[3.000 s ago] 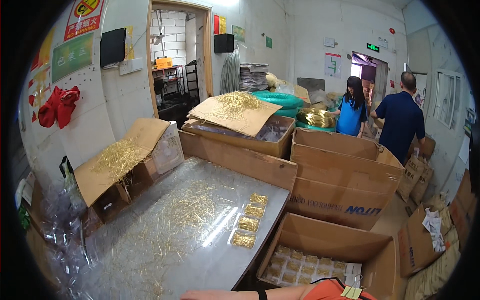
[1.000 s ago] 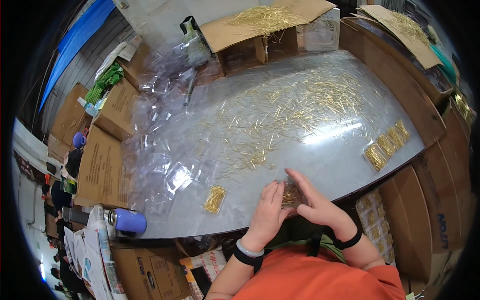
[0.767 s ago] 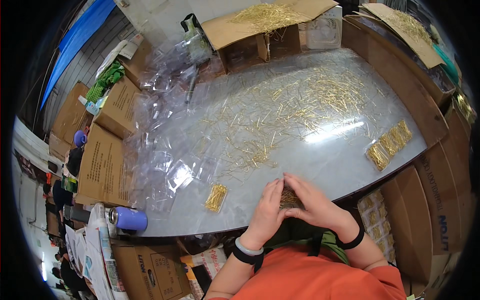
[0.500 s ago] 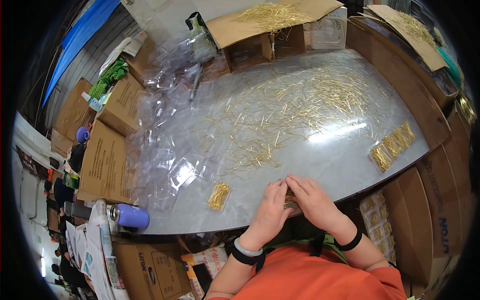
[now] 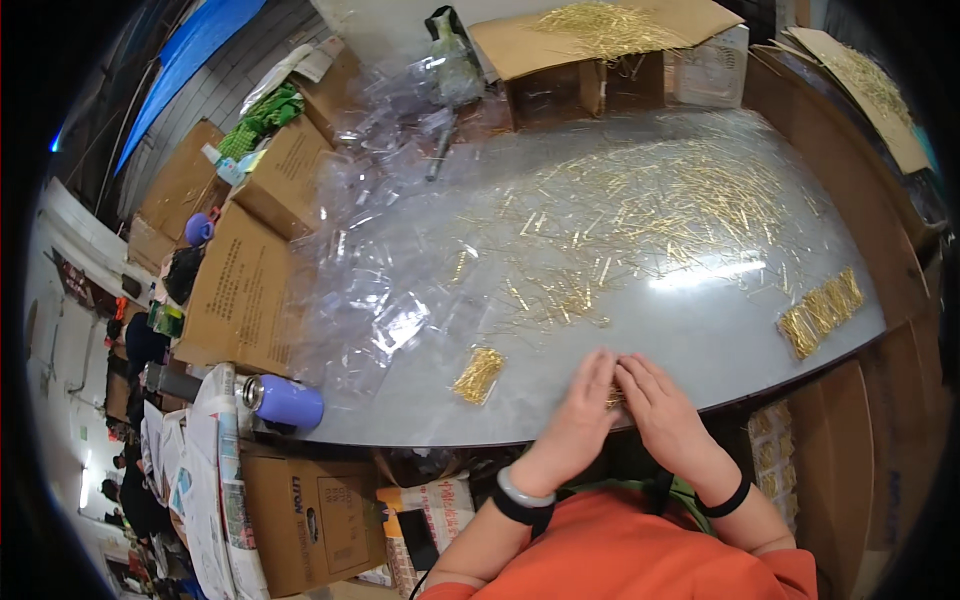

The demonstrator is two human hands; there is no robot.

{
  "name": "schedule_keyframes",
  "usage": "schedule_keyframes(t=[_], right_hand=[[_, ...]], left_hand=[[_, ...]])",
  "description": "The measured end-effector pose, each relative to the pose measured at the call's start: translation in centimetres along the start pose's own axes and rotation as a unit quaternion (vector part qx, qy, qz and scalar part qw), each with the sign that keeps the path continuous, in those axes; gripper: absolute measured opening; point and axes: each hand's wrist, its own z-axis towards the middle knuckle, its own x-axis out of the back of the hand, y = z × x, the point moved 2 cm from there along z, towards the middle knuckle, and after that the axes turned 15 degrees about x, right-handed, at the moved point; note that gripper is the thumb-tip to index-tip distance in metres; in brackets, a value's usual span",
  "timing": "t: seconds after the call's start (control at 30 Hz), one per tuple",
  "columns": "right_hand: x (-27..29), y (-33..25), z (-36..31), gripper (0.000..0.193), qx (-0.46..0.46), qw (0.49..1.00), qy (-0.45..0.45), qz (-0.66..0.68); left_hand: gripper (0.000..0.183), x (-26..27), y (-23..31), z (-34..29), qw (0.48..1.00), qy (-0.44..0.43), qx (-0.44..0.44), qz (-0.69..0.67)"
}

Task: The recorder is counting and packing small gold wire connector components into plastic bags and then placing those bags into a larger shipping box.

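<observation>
At the table's near edge, my left hand and my right hand are cupped toward each other, fingertips pointing away from me. Between the palms shows a small bundle of thin gold-coloured pins, mostly hidden by my fingers. To the left of my hands lies a clear packet of gold pins. A row of several similar packets sits at the table's right edge. Loose gold pins are scattered over the grey table, thickest toward the far right.
Clear plastic bags spread across the table's left side. A purple bottle stands at the near left corner, beside cardboard boxes. At the back, a cardboard shelf bears more pins. A tray of packets sits below the right edge.
The whole view has shifted, so the table and things appear farther right. My hands stay cupped round the bundle, with a slightly wider gap between the fingertips.
</observation>
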Motion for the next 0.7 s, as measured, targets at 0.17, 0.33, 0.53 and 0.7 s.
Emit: schedule_keyframes(t=[0.17,0.33,0.53,0.7], right_hand=[[0.2,0.4,-0.1,0.052,0.014,1.000,0.010,-0.002],[0.1,0.7,-0.2,0.052,0.012,1.000,0.002,0.011],[1.5,1.2,0.2,0.056,0.035,0.997,-0.010,0.074],[1.0,2.2,0.1,0.055,0.045,0.998,-0.017,0.050]], left_hand=[[0.071,3.6,-0.5,-0.9,0.999,-0.009,0.005,0.043],[0.042,4.8,-0.6,-1.2,0.998,0.038,0.015,0.057],[0.016,4.2,-0.4,-0.9,0.994,0.085,0.026,0.063],[0.015,2.9,0.0,0.5,0.988,0.123,-0.015,0.090]])
